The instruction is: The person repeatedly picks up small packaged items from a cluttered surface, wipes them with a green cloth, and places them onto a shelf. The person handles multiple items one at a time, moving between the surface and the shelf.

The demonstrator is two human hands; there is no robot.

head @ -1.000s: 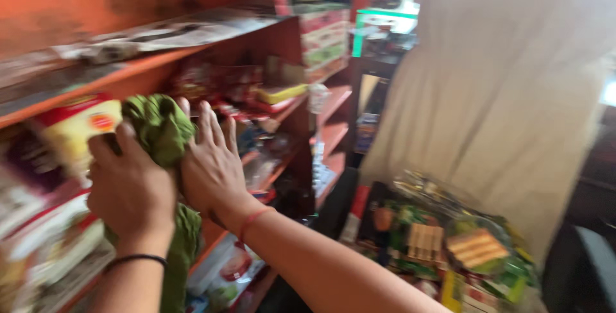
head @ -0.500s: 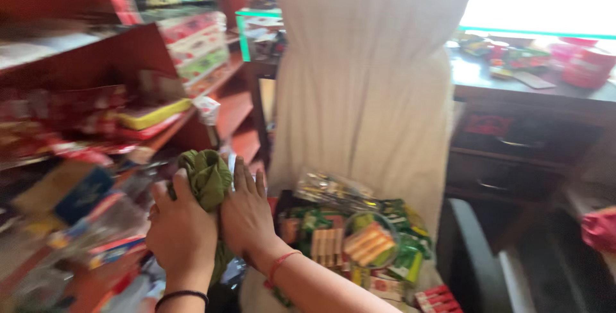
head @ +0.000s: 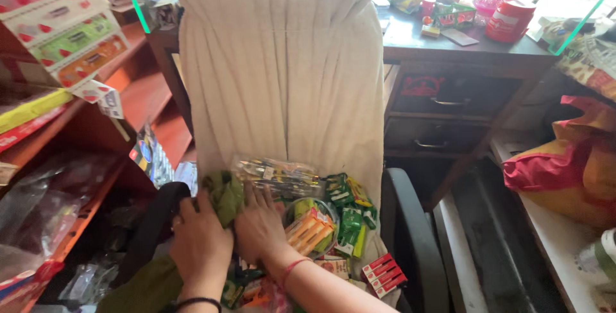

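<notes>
Both my hands hold a green cloth (head: 224, 195) over a chair seat piled with packets. My left hand (head: 199, 243) grips the cloth from the left, fingers curled on its folds; the cloth's tail hangs down past my wrist at the lower left. My right hand (head: 258, 226) presses flat against the cloth's right side, fingers spread, resting on the pile. A clear packet of pens (head: 277, 175) lies just beyond my fingers. Orange sticks in a round clear tub (head: 310, 231) sit right of my right hand.
The chair has a cream cloth cover (head: 282, 69) on its back and black armrests (head: 406, 236). Red wooden shelves (head: 77, 133) with packets stand at left. A dark wooden desk (head: 449, 88) with drawers is behind, and a red and yellow bag (head: 571, 165) at right.
My view swung from the red shelves to the chair. Both hands carried the green cloth down from shelf height onto the pile of packets on the seat.
</notes>
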